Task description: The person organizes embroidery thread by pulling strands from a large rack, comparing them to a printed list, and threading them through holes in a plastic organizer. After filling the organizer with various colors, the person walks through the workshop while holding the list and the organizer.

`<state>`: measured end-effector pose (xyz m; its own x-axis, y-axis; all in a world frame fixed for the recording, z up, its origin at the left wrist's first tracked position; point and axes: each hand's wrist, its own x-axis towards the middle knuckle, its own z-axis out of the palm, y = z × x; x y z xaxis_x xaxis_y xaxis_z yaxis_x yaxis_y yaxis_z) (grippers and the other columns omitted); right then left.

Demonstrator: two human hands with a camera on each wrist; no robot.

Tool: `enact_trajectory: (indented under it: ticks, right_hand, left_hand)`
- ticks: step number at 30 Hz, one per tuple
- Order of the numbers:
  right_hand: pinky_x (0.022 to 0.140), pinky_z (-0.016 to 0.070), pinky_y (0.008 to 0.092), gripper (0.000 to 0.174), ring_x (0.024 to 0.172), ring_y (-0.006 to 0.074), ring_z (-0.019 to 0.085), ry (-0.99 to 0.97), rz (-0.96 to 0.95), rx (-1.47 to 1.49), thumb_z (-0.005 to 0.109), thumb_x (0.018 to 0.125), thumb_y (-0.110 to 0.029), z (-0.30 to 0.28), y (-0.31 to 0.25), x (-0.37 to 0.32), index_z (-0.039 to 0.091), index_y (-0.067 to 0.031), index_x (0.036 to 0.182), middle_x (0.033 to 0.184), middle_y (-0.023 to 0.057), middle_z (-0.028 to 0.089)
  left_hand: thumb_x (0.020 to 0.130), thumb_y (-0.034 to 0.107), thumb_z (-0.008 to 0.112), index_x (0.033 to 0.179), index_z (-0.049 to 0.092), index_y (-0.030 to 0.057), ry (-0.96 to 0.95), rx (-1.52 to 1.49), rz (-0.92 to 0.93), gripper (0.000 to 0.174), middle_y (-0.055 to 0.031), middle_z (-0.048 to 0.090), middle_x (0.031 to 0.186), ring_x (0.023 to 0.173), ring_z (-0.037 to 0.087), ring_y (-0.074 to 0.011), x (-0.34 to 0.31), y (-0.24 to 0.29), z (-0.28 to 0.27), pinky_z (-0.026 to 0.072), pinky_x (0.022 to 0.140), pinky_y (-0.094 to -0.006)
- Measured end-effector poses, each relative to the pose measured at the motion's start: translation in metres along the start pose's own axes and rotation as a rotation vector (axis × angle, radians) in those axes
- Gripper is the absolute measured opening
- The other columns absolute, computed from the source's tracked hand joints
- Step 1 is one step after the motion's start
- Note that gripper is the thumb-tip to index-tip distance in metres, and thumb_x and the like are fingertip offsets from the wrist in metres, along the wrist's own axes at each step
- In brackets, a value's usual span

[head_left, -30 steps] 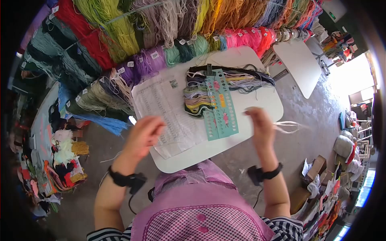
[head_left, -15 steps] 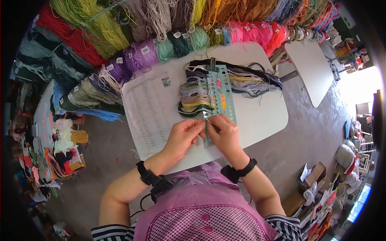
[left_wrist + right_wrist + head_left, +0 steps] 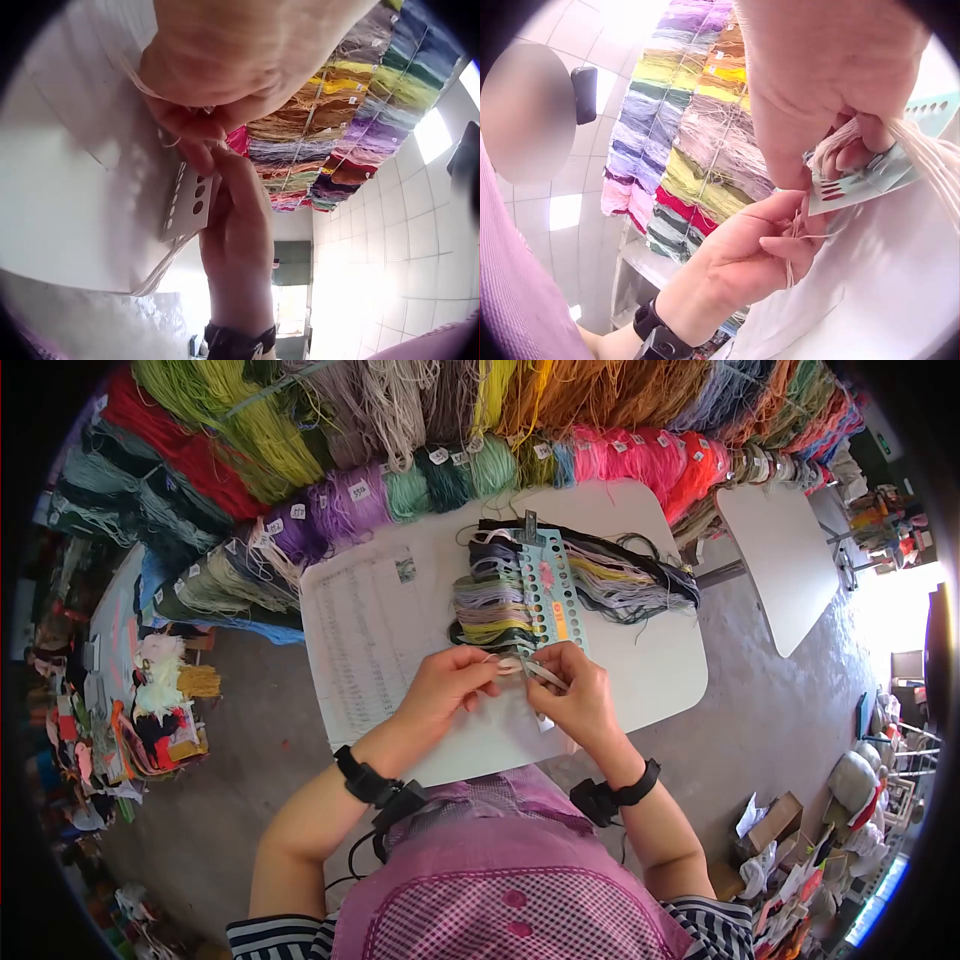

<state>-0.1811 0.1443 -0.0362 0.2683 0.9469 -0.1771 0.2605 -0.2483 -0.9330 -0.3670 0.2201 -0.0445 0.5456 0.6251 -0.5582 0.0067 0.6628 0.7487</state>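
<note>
Pinches pale thread (image 3: 926,154) in curled left grip (image 3: 437,695) and right grip (image 3: 585,700), by the punched card (image 3: 541,595) on the counter (image 3: 640,685). Could tangle through slack, or tear a hole (image 3: 198,208) through too hard a pull.

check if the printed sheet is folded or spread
Spread: the printed sheet lies out across the left part of the white table, its rows of print showing.

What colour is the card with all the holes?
The card is light blue-green, clearest in the head view.
</note>
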Motion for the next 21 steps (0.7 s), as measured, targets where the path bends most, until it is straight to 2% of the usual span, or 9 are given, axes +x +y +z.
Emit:
enact_trajectory:
  ticks: [1,3,5,7,8,13,15,19,21]
  right_hand:
    - [0.057,0.0482,0.0251,0.028,0.057,0.0102,0.058,-0.031,0.007,-0.017,0.071,0.073,-0.01,-0.003,0.001,0.002,0.061,0.0013,0.097,0.075,0.0066,0.067]
    - [0.057,0.0485,0.0258,0.03,0.058,0.0108,0.059,-0.068,0.009,-0.03,0.072,0.073,-0.011,-0.005,0.007,0.006,0.061,0.0012,0.098,0.075,0.0067,0.067]
    - [0.058,0.0487,0.0281,0.037,0.061,0.0129,0.06,-0.069,-0.094,-0.079,0.076,0.073,-0.013,-0.004,0.014,0.01,0.059,0.0006,0.103,0.074,0.0062,0.066]
    - [0.058,0.0488,0.0296,0.039,0.062,0.0143,0.06,-0.068,-0.053,-0.095,0.077,0.074,-0.015,-0.006,0.01,0.011,0.058,0.0002,0.104,0.074,0.0068,0.065]
    - [0.058,0.0489,0.031,0.042,0.063,0.0156,0.061,-0.065,-0.009,-0.113,0.077,0.074,-0.018,-0.006,0.008,0.011,0.056,-0.0003,0.105,0.073,0.0074,0.064]
    - [0.059,0.0486,0.0342,0.04,0.063,0.0212,0.062,-0.049,-0.001,-0.148,0.074,0.081,-0.026,-0.008,0.012,0.015,0.051,-0.0017,0.102,0.072,0.0114,0.062]
    - [0.061,0.0488,0.0356,0.039,0.064,0.0238,0.063,-0.095,-0.034,-0.207,0.072,0.084,-0.029,-0.011,0.014,0.017,0.05,-0.0019,0.1,0.073,0.0133,0.062]
    - [0.065,0.0493,0.0388,0.037,0.069,0.0313,0.064,-0.155,0.012,-0.127,0.063,0.09,-0.035,-0.015,0.009,0.017,0.049,-0.0017,0.098,0.076,0.0169,0.064]
    - [0.066,0.0495,0.0397,0.036,0.071,0.0333,0.064,-0.178,0.044,-0.121,0.06,0.091,-0.036,-0.01,0.006,0.017,0.049,-0.0017,0.098,0.077,0.0181,0.064]
  left_hand:
    - [0.091,0.014,0.06,0.104,0.063,0.0003,0.007,0.008,0.003,0.018,-0.0042,0.063,0.084,0.067,0.058,-0.0073,-0.003,0.001,-0.006,0.0369,0.05,-0.0182]
    - [0.088,0.007,0.056,0.108,0.062,0.0006,-0.096,-0.504,-0.041,0.022,-0.0051,0.065,0.08,0.073,0.06,-0.0089,-0.012,0.011,-0.007,0.04,0.056,-0.0204]
    - [0.087,0.007,0.052,0.109,0.059,0.0002,-0.123,-0.556,-0.09,0.025,-0.0066,0.064,0.083,0.067,0.06,-0.0098,-0.015,0.02,0.0,0.0376,0.05,-0.0194]
    - [0.088,0.011,0.052,0.11,0.057,0.0009,-0.325,-0.1,-0.167,0.025,-0.0065,0.064,0.083,0.061,0.059,-0.0096,-0.01,0.024,0.007,0.0344,0.044,-0.0187]
    - [0.087,0.009,0.055,0.11,0.055,0.0021,-0.288,0.136,-0.173,0.024,-0.0056,0.063,0.081,0.056,0.058,-0.0095,-0.005,0.022,0.018,0.0336,0.04,-0.0189]
    - [0.087,0.005,0.064,0.112,0.056,0.0033,-0.304,0.383,-0.015,0.026,-0.0033,0.061,0.091,0.071,0.06,-0.0099,0.014,-0.005,0.016,0.0447,0.056,-0.0224]
    - [0.09,0.011,0.065,0.102,0.06,0.004,-0.121,0.844,0.537,0.015,-0.0003,0.058,0.088,0.075,0.057,-0.0097,0.005,-0.001,-0.005,0.0457,0.065,-0.0236]
    - [0.097,0.031,0.057,0.079,0.056,0.0106,0.185,0.318,-0.03,0.027,0.0056,0.048,0.072,0.067,0.047,-0.0063,-0.059,0.033,-0.064,0.0335,0.056,-0.0218]
    - [0.098,0.032,0.054,0.077,0.053,0.012,0.146,0.322,-0.069,0.029,0.006,0.047,0.07,0.062,0.043,-0.0052,-0.085,0.042,-0.077,0.0294,0.053,-0.0211]
